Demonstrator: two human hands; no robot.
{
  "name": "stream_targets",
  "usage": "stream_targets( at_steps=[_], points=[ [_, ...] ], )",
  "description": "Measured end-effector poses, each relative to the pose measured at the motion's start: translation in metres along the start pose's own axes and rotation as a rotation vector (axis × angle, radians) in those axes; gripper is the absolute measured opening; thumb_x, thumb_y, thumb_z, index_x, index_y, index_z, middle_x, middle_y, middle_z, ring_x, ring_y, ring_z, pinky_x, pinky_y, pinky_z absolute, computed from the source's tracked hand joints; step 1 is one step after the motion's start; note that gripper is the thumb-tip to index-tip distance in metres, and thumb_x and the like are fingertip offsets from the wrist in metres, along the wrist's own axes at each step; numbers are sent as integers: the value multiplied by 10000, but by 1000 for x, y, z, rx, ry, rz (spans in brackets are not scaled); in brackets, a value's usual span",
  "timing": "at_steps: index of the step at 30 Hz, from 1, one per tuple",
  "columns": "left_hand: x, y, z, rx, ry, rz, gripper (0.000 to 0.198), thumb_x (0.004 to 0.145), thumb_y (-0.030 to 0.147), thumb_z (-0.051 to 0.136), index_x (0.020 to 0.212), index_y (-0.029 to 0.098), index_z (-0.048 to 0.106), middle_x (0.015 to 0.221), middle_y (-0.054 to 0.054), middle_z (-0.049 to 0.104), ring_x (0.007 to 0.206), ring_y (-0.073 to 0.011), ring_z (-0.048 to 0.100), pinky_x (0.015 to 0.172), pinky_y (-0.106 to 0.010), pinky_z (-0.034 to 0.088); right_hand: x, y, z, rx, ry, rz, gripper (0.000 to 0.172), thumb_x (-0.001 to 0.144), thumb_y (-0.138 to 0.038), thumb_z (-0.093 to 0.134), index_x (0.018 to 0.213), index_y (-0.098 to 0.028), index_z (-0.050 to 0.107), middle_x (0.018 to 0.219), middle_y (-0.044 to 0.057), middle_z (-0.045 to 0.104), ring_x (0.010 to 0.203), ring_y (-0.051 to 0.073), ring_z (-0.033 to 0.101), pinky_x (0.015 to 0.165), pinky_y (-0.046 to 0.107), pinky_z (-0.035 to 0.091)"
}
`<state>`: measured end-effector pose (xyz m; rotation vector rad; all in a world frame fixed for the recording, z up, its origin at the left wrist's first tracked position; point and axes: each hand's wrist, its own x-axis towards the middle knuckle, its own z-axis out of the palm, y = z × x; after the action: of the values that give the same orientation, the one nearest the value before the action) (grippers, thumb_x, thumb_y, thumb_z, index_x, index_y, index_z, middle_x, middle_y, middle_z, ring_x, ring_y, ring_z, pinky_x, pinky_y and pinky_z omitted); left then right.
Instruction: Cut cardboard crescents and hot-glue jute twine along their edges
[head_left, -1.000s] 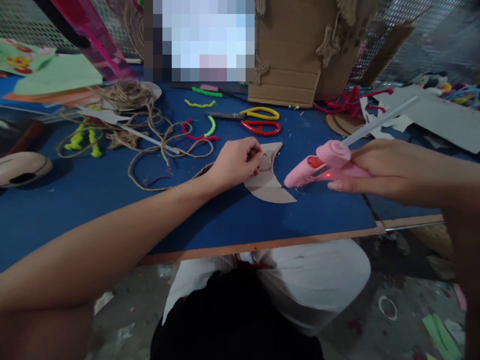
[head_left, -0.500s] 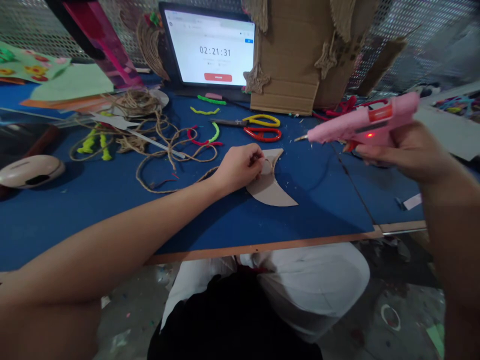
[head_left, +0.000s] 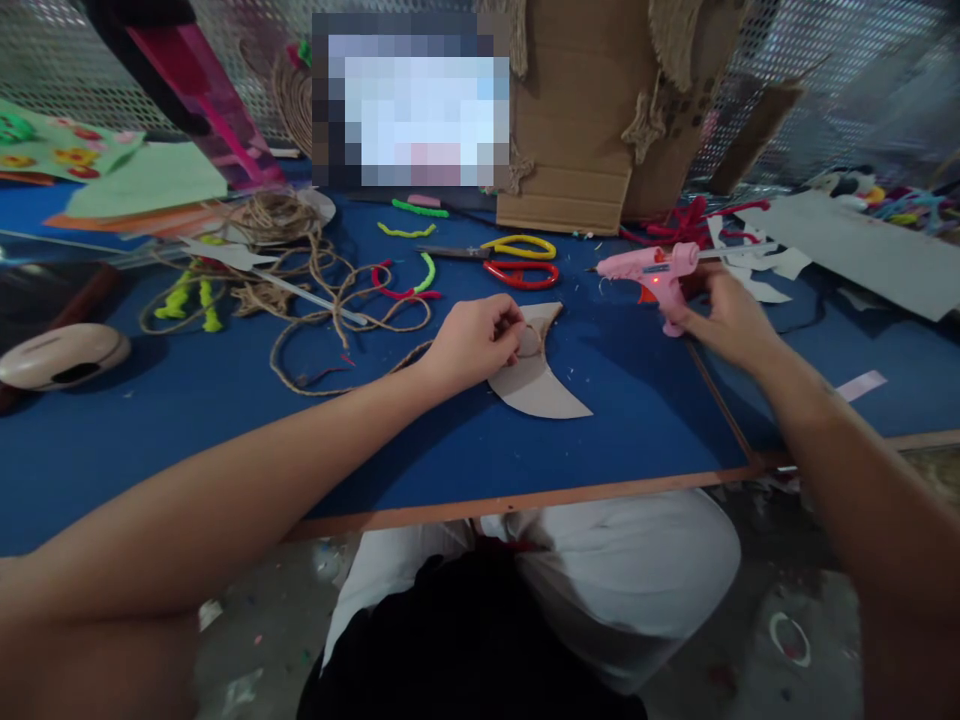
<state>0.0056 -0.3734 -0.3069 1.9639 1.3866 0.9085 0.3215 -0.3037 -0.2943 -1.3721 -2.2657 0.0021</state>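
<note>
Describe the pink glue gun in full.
The pink plastic hot glue gun is gripped in the right hand, thin nozzle pointing left, handle down. An orange-red trigger sits under the barrel, a small red light glows on its side, and a pale glue stick runs out the back. It is held over the blue table.

The right hand (head_left: 720,315) has come down from its raised position and now sits low, to the right of the left hand (head_left: 474,345). The pink hot glue gun (head_left: 651,272) in its grip has dropped with it, from high above the bench (head_left: 480,500) to just over the blue surface, its handle now turned downward. A second ago its nozzle was beside the lower edge of the cardboard crescent (head_left: 532,375); now the nozzle sits apart from the crescent's upper tip. The red pipe cleaners (head_left: 686,222) show more fully just beyond the gun.
</note>
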Motion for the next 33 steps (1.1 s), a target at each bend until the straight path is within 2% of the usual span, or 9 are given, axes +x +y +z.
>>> stream_targets(
  at_steps=[3, 5, 7, 9, 12, 15, 19, 26, 33],
  points=[
    [0, 0, 0, -3, 6, -7, 59, 804, 179, 497, 776, 158, 544, 553, 6, 631, 550, -132, 643, 557, -214, 472, -16, -2, -15, 7, 365, 40, 328, 826, -503, 408, 704, -208, 483, 602, 37, 528, 543, 150, 472, 547, 300, 367],
    [1, 0, 1, -5, 8, -11, 61, 801, 180, 498, 772, 156, 546, 544, 10, 626, 548, -132, 643, 557, -212, 468, -25, -16, -22, 18, 433, -2, 386, 861, -461, 340, 566, -223, 411, 472, -6, 418, 447, 123, 400, 501, 291, 330],
    [1, -1, 1, -15, 9, -8, 69, 802, 193, 496, 775, 156, 547, 551, 14, 627, 537, -128, 637, 557, -213, 468, -28, -38, -23, 9, 338, -79, 325, 819, -419, 472, 568, -211, 465, 475, -15, 454, 440, 112, 411, 494, 276, 331],
    [2, -3, 1, -21, 9, 8, 82, 806, 206, 491, 782, 156, 551, 565, 18, 632, 527, -123, 631, 558, -214, 469, -23, -63, -16, 49, 66, -237, 185, 822, -347, 519, 717, -199, 556, 620, 6, 582, 537, 123, 519, 546, 258, 386],
    [2, -4, 1, -14, 7, 26, 86, 803, 204, 489, 787, 157, 559, 577, 20, 636, 528, -121, 630, 555, -213, 469, -2, -92, 8, 94, -171, -398, 204, 864, -259, 456, 1024, -173, 549, 974, 81, 644, 880, 192, 590, 770, 307, 447],
    [0, -3, 0, -17, -3, 16, 86, 802, 199, 486, 798, 157, 560, 588, 20, 634, 523, -117, 631, 548, -210, 469, 25, -100, 34, 97, -173, -429, 289, 858, -171, 402, 1132, -155, 492, 1160, 136, 585, 1065, 257, 522, 893, 399, 397],
    [-1, -1, -1, -34, -15, 10, 89, 819, 212, 482, 805, 156, 550, 588, 21, 631, 526, -106, 631, 570, -208, 479, 44, -94, 49, 123, -232, -435, 279, 848, -155, 396, 1104, -162, 505, 1013, 105, 618, 939, 250, 522, 835, 389, 396],
    [-5, -2, -6, -32, -33, 32, 74, 817, 212, 505, 809, 156, 554, 616, 29, 625, 536, -90, 614, 550, -188, 457, 29, -89, 38, 126, -213, -481, 296, 849, -231, 462, 1126, -148, 525, 856, 67, 594, 858, 222, 502, 760, 332, 376],
    [-22, 26, -28, 193, -138, 133, 76, 797, 176, 531, 795, 149, 602, 608, 39, 591, 513, -63, 515, 513, -172, 376, 24, -101, 34, 95, -160, -685, 197, 880, -298, 464, 884, -165, 609, 807, 76, 574, 781, 208, 455, 725, 338, 348]
  ],
)
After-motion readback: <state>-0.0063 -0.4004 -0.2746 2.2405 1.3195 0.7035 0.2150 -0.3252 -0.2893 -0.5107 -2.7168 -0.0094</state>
